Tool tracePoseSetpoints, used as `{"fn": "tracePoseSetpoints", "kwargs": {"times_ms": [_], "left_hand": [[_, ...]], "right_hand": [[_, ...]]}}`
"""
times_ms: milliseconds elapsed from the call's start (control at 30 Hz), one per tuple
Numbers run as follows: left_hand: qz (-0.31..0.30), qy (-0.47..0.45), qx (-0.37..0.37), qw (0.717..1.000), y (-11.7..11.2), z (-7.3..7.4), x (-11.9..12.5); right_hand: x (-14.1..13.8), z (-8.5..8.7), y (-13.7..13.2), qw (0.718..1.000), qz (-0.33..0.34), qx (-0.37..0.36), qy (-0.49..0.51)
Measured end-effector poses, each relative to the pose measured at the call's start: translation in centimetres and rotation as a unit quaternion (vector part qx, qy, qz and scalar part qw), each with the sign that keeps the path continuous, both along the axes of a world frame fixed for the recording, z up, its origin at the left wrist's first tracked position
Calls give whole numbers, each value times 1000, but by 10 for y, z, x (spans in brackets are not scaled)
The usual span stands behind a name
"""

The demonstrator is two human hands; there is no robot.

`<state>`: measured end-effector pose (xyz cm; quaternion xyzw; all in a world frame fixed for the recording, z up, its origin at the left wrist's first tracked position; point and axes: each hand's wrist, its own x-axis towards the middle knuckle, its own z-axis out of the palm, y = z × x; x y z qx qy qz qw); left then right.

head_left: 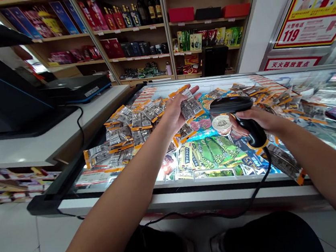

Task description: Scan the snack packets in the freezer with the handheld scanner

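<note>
In my left hand (174, 110) is a small snack packet (190, 106) with orange ends, its barcode side turned up. My right hand (255, 119) grips a black barcode scanner (250, 126) by its handle, its head pointing left toward the packet. A black cable (263, 180) hangs from the handle and loops along the front of the freezer. Many similar packets (117, 135) are heaped on the glass left of my hands, with another pile (286, 100) on the right. A single packet (284, 163) rests near the front edge, below my right wrist.
A glass-topped chest freezer (161, 199) holds green ice-cream packs (216, 151) and a white-lidded tub (222, 124). On the left, a counter (36, 145) carries a black checkout machine (3, 92). Stocked shelves (132, 29) stand behind. Red-and-yellow signs (309, 8) hang at right.
</note>
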<state>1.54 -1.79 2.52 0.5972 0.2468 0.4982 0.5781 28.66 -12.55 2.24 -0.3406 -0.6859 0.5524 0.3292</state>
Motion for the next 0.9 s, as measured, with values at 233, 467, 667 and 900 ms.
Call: {"fn": "tracePoseSetpoints", "kwargs": {"times_ms": [233, 467, 667, 900], "left_hand": [[10, -10, 1, 1000, 1, 1, 0], [176, 223, 231, 931, 3, 24, -25], [232, 617, 268, 702, 10, -3, -37], [247, 670, 305, 630, 2, -10, -29]], "right_hand": [[-1, 2, -2, 1000, -6, 1, -13], [12, 15, 3, 980, -166, -3, 106], [48, 40, -1, 906, -217, 2, 363], [99, 45, 4, 629, 50, -156, 760]]}}
